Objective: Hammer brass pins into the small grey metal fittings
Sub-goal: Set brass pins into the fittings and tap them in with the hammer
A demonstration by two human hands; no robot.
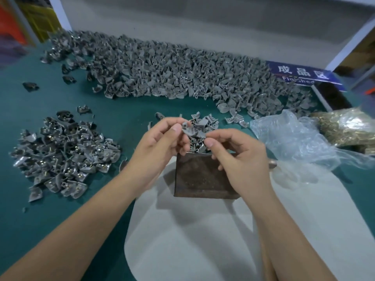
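My left hand [162, 140] and my right hand [239, 157] meet above a dark rusty metal block [200, 177] at the table's middle. Between their fingertips they pinch a small grey metal fitting [192, 129]. Whether a pin is in my right fingers I cannot tell. A small heap of grey fittings [203, 120] lies just behind the hands. At the right, a clear plastic bag holds brass pins [345, 126]. A pile of fittings with brass showing in them [63, 151] lies at the left. No hammer shows.
A long heap of grey fittings [182, 72] runs along the back of the green table [113, 110]. A blue sign [304, 75] stands at the back right. White foam sheet [192, 230] lies under the block. Crumpled clear plastic [294, 138] sits right of my hands.
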